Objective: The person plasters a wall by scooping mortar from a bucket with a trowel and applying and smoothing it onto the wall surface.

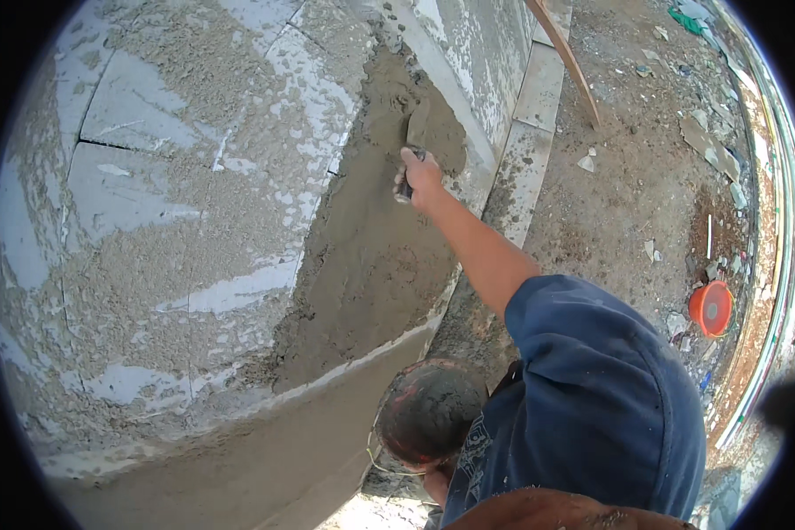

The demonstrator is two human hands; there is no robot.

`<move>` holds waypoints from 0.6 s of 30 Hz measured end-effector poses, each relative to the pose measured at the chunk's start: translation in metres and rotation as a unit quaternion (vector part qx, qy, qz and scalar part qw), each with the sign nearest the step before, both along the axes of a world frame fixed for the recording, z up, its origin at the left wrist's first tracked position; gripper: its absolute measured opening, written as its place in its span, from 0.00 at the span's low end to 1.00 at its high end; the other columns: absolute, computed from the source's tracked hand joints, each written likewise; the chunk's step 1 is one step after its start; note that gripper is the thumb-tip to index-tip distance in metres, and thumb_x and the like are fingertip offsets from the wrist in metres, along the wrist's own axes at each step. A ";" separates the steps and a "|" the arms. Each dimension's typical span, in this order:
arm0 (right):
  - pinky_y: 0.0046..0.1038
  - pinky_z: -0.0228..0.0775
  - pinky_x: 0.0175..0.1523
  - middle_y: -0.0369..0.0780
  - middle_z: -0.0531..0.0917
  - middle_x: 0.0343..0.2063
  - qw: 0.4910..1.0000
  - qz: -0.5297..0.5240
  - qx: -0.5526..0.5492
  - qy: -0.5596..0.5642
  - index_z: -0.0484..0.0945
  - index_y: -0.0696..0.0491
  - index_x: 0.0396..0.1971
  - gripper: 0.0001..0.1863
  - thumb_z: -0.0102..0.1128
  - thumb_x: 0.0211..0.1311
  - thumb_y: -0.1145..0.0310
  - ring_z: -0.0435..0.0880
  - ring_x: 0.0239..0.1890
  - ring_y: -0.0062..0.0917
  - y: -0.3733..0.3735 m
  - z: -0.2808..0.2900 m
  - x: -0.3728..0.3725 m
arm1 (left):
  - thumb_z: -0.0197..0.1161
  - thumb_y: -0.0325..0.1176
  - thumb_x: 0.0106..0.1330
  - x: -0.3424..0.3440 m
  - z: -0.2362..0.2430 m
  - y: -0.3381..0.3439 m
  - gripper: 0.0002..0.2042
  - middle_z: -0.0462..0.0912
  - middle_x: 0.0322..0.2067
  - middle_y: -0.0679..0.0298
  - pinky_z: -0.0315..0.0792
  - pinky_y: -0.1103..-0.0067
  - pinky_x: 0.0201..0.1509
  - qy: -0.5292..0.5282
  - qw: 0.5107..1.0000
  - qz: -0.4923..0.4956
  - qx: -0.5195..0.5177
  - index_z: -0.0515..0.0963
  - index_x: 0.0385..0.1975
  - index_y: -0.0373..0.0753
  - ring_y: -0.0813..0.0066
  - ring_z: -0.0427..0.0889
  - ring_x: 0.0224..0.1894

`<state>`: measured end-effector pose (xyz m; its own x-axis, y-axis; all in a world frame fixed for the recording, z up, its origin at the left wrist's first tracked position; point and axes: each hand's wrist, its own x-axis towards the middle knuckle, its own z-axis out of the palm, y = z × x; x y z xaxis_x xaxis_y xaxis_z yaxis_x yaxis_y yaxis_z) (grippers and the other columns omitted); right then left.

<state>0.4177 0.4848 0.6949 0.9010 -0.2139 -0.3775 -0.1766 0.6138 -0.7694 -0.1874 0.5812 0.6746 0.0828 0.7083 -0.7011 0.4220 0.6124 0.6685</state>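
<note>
Obstacle: bucket (433,413) between shirt (592,389) and wall (194,247)

Head cam is the left fisheye of a worn pair, looking down past the near blue sleeve (592,380), wall (177,203) filling the left, ground (623,221) right, straight edges bowing outward.

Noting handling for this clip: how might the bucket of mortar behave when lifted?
The bucket is probably heavy for its size, given the mortar inside. Its smeared wall could be slippery; the thin handle looped outside may swing.
</note>
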 end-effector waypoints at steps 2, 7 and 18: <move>0.37 0.73 0.21 0.38 0.72 0.21 0.958 0.022 0.281 0.043 0.64 0.52 0.39 0.09 0.57 0.69 0.72 0.75 0.18 0.27 0.001 0.022 0.012 | 0.58 0.23 0.60 0.000 -0.001 0.006 0.06 0.80 0.26 0.55 0.67 0.78 0.22 0.006 1.000 -0.001 0.000 0.76 0.37 0.35 0.71 0.76 0.21; 0.35 0.71 0.21 0.40 0.72 0.23 0.966 -0.025 0.256 -0.008 0.65 0.54 0.39 0.09 0.56 0.65 0.76 0.74 0.17 0.27 -0.004 0.072 0.048 | 0.58 0.24 0.61 0.006 -0.001 0.014 0.06 0.80 0.26 0.55 0.68 0.78 0.23 0.019 1.000 0.000 0.001 0.77 0.37 0.35 0.70 0.77 0.22; 0.45 0.76 0.33 0.52 0.82 0.28 0.887 0.049 -0.429 -0.166 0.64 0.56 0.50 0.19 0.61 0.65 0.68 0.84 0.27 0.51 -0.005 0.006 -0.032 | 0.58 0.24 0.61 0.026 0.003 0.016 0.06 0.80 0.26 0.55 0.69 0.77 0.25 0.042 0.999 -0.005 -0.005 0.77 0.37 0.34 0.69 0.78 0.24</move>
